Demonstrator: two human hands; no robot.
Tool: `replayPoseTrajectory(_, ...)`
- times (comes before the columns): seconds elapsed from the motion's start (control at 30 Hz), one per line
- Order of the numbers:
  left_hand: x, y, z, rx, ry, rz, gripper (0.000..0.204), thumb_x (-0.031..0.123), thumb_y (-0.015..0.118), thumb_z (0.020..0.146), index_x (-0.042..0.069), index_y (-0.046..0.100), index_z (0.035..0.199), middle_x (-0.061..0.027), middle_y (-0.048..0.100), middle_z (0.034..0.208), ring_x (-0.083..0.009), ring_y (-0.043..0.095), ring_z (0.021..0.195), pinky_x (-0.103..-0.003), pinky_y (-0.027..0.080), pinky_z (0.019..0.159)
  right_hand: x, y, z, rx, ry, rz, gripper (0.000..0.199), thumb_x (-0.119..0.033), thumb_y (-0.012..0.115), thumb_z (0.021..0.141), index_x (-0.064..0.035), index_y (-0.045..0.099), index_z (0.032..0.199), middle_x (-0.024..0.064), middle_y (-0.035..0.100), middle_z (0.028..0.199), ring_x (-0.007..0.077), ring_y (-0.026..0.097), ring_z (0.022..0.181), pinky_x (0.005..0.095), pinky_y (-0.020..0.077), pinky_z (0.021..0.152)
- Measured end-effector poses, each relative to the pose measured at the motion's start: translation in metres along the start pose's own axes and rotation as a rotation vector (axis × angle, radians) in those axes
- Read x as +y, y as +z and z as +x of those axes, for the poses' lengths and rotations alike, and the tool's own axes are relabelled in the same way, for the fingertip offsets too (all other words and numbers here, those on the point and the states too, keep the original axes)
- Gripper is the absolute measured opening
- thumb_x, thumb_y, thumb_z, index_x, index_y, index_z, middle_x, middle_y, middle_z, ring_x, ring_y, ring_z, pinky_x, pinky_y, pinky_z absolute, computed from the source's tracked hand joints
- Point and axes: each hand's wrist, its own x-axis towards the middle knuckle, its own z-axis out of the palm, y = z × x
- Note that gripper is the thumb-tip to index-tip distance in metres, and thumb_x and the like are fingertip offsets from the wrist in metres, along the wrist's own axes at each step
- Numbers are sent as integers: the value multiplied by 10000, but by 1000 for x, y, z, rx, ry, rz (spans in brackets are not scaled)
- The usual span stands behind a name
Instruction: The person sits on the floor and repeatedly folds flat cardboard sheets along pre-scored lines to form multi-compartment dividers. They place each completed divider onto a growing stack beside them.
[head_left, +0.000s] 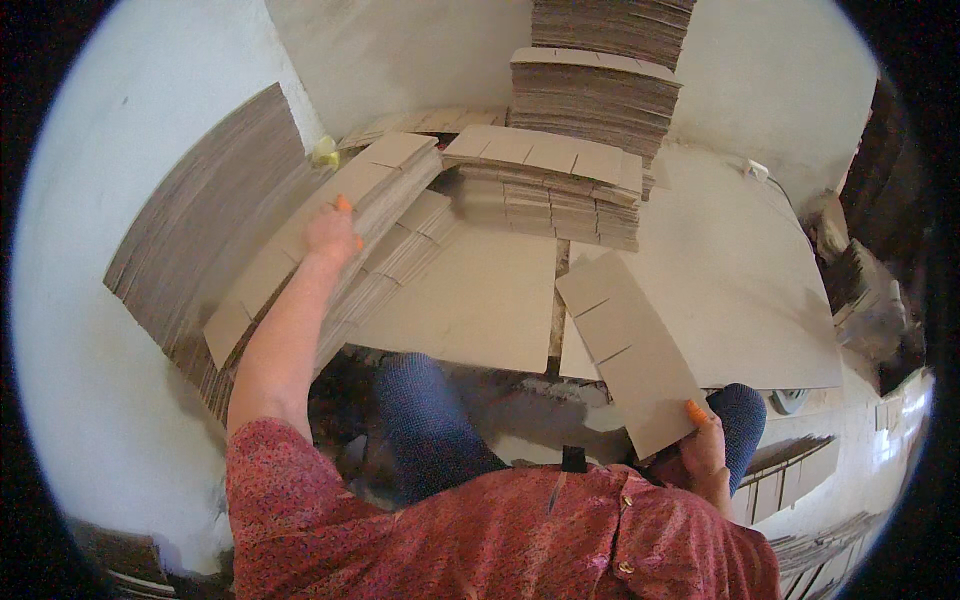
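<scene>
Atop the leaning stack of cardboard blanks (330, 215), left hand (330, 235) presses flat, fingers spread; right hand (705, 445) pinches a slotted blank (630, 345); stack probably slides if nudged.

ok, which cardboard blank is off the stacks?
The slotted blank gripped by the right hand above the knee; the left hand rests on a stacked one.

Your left hand (332, 232) rests flat on the top blank (330, 215) of a leaning stack (390, 250), a long, slotted brown cardboard piece slanting toward the wall. Your right hand (706, 450) grips the near end of a second blank (630, 345), flat, slotted, angled over the large sheet's (740, 290) near edge.
</scene>
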Motion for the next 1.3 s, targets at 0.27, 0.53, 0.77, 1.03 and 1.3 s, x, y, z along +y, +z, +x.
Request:
replayPoseTrajectory(0.27,-23,-9,-29,-7,41,82,519,215,712,693,-23,487,1096,-210,587,1015,-321,586,937,-428,480,759,-1,1,0,49,31,163,251,-123,515,862,19,573,1061,87,609,1006,193,592,885,299,481,778)
replayPoseTrajectory(0.53,-22,-2,3,284,143,-33,443,288,639,783,-13,531,1089,-208,612,967,-353,593,910,-413,480,789,6,-4,6,-7,-12,51,299,-159,532,860,24,549,1096,87,602,992,215,586,908,341,478,791)
replayPoseTrajectory(0.77,-16,-7,7,182,256,-10,190,189,602,765,4,645,759,-203,630,802,-367,619,753,-457,489,672,8,-1,4,73,-88,-50,302,-213,569,839,39,602,1002,61,630,918,160,569,821,295,438,755)
replayPoseTrajectory(1.03,74,-59,-70,118,563,112,118,97,553,716,23,630,766,-186,622,777,-328,618,746,-428,498,643,-8,9,-12,53,-244,-129,280,-197,577,842,28,610,1005,48,628,911,138,551,799,275,427,747)
replayPoseTrajectory(1.3,147,44,-148,-82,740,65,151,186,573,764,42,615,769,-156,630,751,-309,624,745,-419,497,639,-5,4,-6,48,-261,-60,244,-161,566,861,24,621,1011,21,634,906,106,547,811,250,425,750)
